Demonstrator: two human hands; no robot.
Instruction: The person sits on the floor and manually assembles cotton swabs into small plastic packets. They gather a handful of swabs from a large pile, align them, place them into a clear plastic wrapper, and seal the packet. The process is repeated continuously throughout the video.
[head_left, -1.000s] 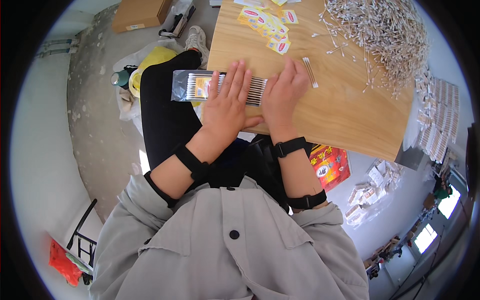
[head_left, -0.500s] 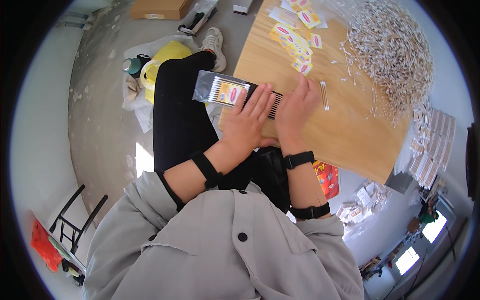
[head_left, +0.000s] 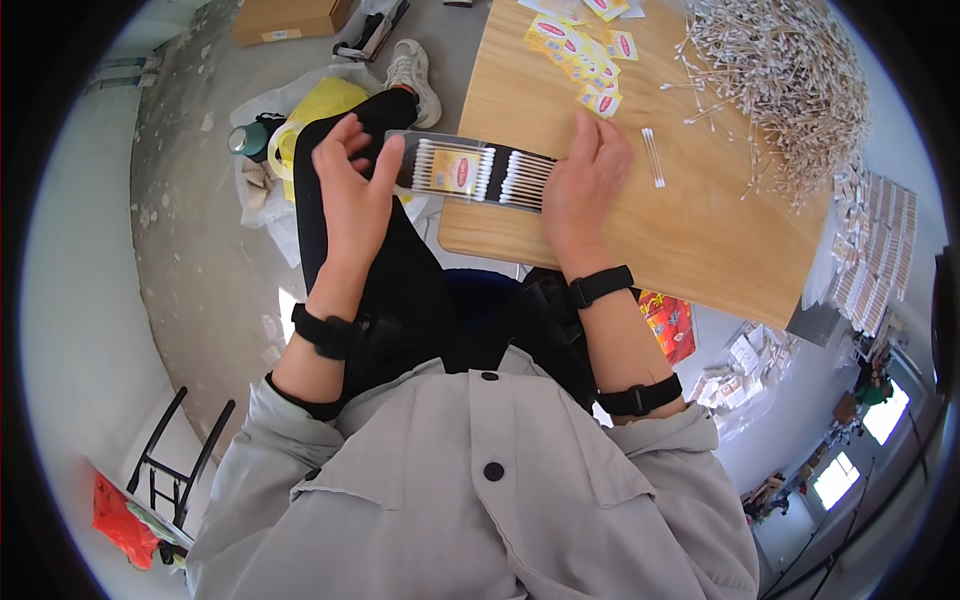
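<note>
A clear plastic sleeve (head_left: 402, 178) lies over the table's left edge, partly sticking out past it. Inside is a row of cotton swabs (head_left: 425, 168) with a yellow-and-white label card (head_left: 458, 171). The sleeve sits around one end of a black strip (head_left: 496, 174), which bears a second row of swabs (head_left: 523, 180) further right. My right hand (head_left: 588, 185) covers the strip's right end with its fingers bent together; its grip underneath is partly hidden. My left hand (head_left: 355, 195) is just left of the sleeve, thumb and fingers apart, slightly blurred, holding nothing.
A few loose swabs (head_left: 653, 158) lie right of my right hand. Yellow label cards (head_left: 585, 60) are scattered farther back. A big heap of swabs (head_left: 800, 80) covers the table's far right. Stacked packs (head_left: 875, 250) stand beyond the wooden table (head_left: 700, 240).
My left hand has lifted off the strip and moved left past the sleeve, uncovering the second swab row. My right hand stays at the strip's right end. The view has shifted slightly.
</note>
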